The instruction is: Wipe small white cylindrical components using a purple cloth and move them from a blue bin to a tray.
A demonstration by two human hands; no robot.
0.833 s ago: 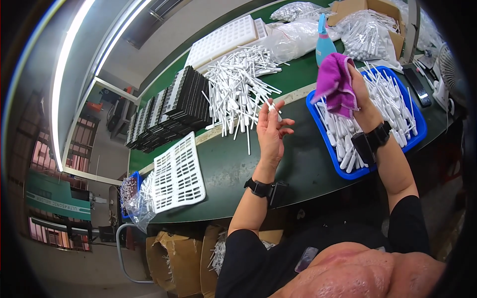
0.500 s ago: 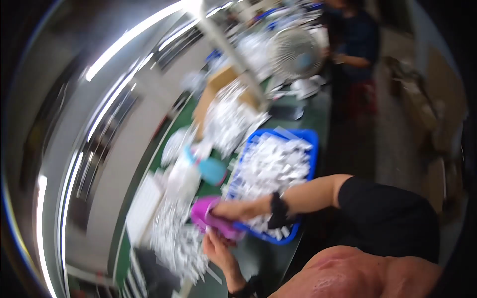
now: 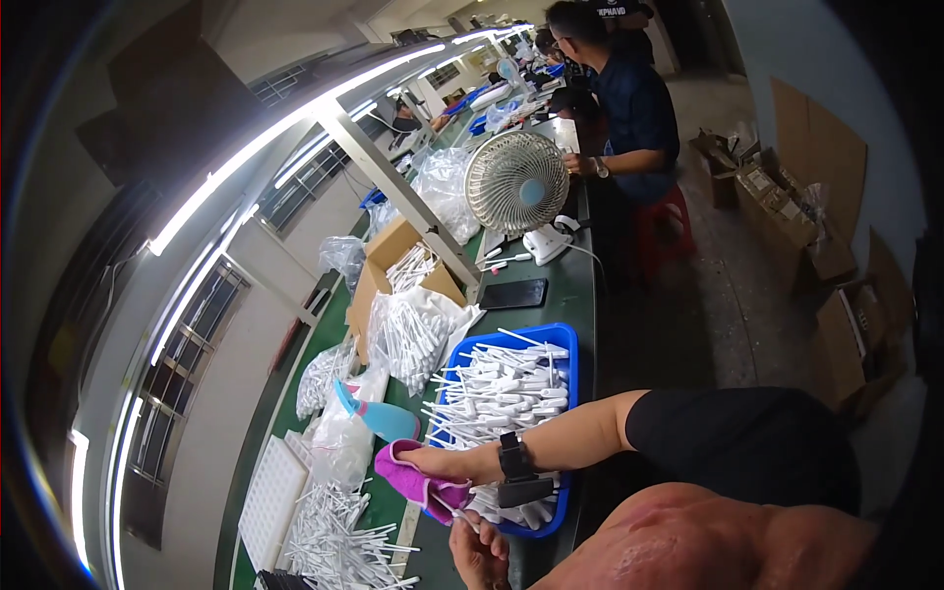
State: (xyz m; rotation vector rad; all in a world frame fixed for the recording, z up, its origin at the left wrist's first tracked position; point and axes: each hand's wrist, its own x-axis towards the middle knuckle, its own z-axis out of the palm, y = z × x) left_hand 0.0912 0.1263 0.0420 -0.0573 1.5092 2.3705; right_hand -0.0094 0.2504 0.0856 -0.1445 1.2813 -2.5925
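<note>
My right hand (image 3: 440, 462) is wrapped in a crumpled purple cloth (image 3: 403, 476), its fingers closed in the folds. Close below it, my left hand (image 3: 479, 553) pinches a thin white plastic stick (image 3: 466, 520), whose other end runs up against the cloth. Under my right forearm stands a blue tray (image 3: 567, 359), heaped with white sticks (image 3: 501, 393) that have thicker handles. A loose pile of similar sticks (image 3: 339, 531) lies on the green bench to the left. Just beyond the cloth is a light-blue spray bottle (image 3: 391, 421).
A white perforated rack (image 3: 267, 497) lies at the bench's left side. Farther along are bags of sticks (image 3: 418, 339), a cardboard box (image 3: 364, 315), a black phone (image 3: 514, 293) and a fan (image 3: 516, 187). Another person (image 3: 634, 118) sits beyond; open cartons (image 3: 787, 216) stand on the floor at right.
The view has swung and sharpened from a blur, so the bench and tray appear lower. Both hands stay close together at the purple cloth; the white stick now shows clearly between them.
</note>
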